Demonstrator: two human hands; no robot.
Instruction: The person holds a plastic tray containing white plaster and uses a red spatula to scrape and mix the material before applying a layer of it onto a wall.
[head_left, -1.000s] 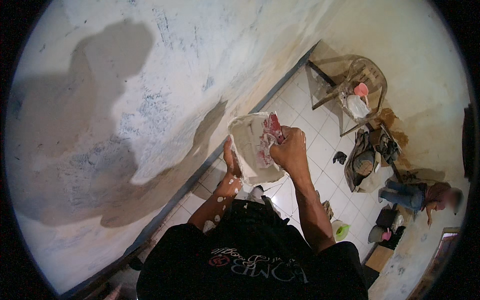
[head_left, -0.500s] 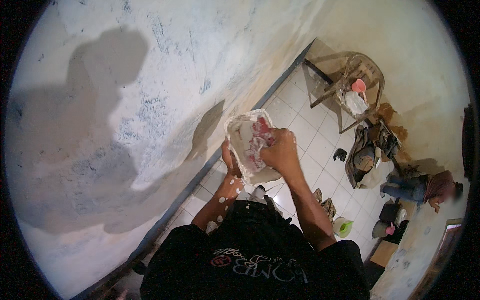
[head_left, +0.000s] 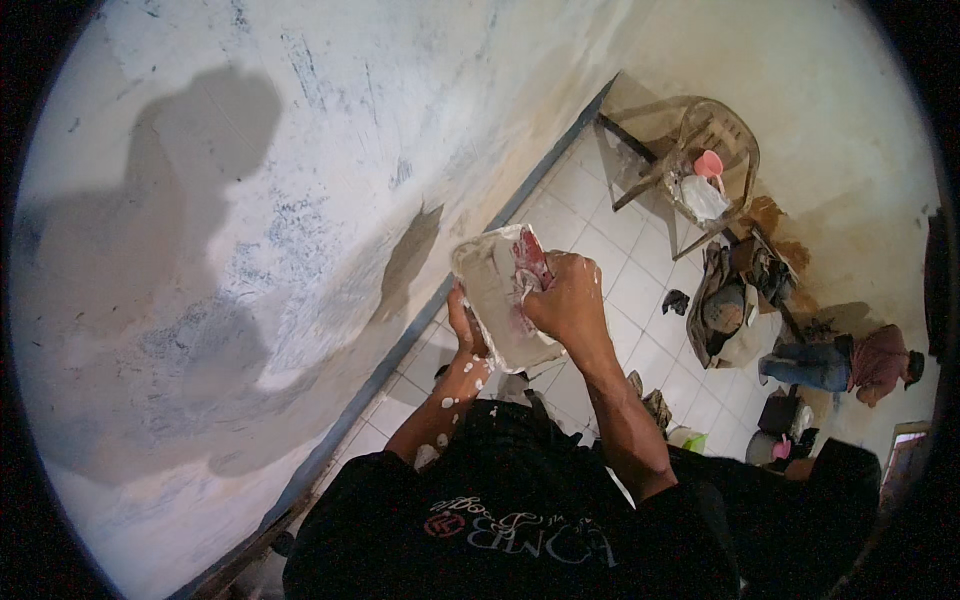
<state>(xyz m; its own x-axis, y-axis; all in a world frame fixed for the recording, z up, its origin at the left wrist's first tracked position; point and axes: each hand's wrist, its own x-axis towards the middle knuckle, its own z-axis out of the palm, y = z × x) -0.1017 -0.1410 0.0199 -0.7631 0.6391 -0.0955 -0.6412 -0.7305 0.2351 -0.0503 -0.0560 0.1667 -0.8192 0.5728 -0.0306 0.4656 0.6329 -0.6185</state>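
A white rectangular tub (head_left: 491,336), its rim crusted with plaster, is held in front of me with pale wet filler inside. My left hand (head_left: 467,325) grips its left side, thumb showing along the wall and the other fingers hidden beneath. White splashes dot that wrist and forearm. My right hand (head_left: 572,300) is closed around a red, flat spreader (head_left: 530,258) smeared with filler. The spreader lies against the tub's right inner side, and part of it is hidden by my fingers.
A patchy white wall (head_left: 300,230) rises at my left. Across the tiled floor (head_left: 640,290) stand a chair (head_left: 735,150) with a pink dipper (head_left: 708,163), and an open sack (head_left: 722,310). A person (head_left: 875,365) is at the far right; a black-clothed figure (head_left: 800,510) is close at lower right.
The red spreader has shifted toward the tub's right side, turning more edge-on. A black-clothed figure has come into view at lower right, and the far person has straightened somewhat.
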